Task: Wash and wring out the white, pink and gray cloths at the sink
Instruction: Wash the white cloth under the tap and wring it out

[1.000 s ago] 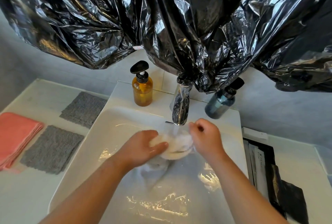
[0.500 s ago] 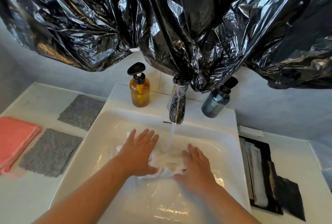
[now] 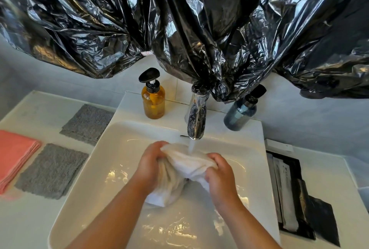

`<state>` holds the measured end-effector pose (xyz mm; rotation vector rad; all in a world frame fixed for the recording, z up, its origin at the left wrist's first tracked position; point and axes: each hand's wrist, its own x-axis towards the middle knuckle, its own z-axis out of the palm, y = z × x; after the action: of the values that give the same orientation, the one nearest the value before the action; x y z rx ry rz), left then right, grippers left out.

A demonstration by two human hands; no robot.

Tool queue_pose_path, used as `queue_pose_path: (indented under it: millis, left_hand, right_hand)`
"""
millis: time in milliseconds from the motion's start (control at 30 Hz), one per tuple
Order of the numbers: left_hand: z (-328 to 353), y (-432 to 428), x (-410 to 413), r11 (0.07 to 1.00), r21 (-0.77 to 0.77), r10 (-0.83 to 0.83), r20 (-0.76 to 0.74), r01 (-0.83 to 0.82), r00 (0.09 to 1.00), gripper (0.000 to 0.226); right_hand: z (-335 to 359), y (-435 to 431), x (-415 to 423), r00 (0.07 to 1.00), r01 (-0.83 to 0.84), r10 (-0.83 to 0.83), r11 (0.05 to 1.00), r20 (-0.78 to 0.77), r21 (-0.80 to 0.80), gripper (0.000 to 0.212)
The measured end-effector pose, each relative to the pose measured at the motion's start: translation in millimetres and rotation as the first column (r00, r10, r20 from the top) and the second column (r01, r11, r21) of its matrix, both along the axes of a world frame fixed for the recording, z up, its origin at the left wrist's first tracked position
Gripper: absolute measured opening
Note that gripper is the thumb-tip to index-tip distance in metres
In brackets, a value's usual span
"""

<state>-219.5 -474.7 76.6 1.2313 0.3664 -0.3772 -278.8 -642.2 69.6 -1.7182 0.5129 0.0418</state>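
Both hands are curled tight around the white cloth point(image 3: 187, 163), the left hand point(image 3: 150, 163) bunching one end and the right hand point(image 3: 220, 176) clenching the other, so it hangs over the middle of the sink point(image 3: 111, 142), nearer the back edge and right under the faucet point(image 3: 196, 120). The water stream point(image 3: 191, 145) lands on the stretch between the fists. The cloth's long axis runs roughly across the basin from left hand to right, dipping a little toward the right, while a loose tail droops from below the left hand toward the basin floor. The main risk looks like splash – water striking taut, raised fabric could spray past the left rim onto the counter point(image 3: 30, 218), where the pink cloth point(image 3: 14, 154) and two gray cloths point(image 3: 52, 170) lie near that edge. A hard twist could also fling drops from the tail, or let soaked fabric slip out of a fist.
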Motion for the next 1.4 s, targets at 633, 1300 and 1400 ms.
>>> queue_pose_path:
  millis: [633,1300,1400]
  left_hand:
    - [-10.6,-13.7,-9.4,0.958,0.226,-0.228,0.23,0.176,0.946,0.033]
    - [-19.9,16.8,-14.9,0.61,0.531,-0.692,-0.003,0.588,0.721,0.049]
    - [-22.1,24.4,-15.8,0.708,0.481,-0.574,-0.037,0.518,0.818,0.04]
  right_hand:
    - [12.8,14.3,54.1,0.98,0.197,-0.198,0.971,0.011,-0.134,0.043]
    - [25.9,-0.4,61.6,0.907,0.415,-0.369,0.715,-0.2,0.563,0.028]
    - [24.7,-10.2,54.5,0.932,0.36,-0.249,0.556,-0.264,0.749,0.05]
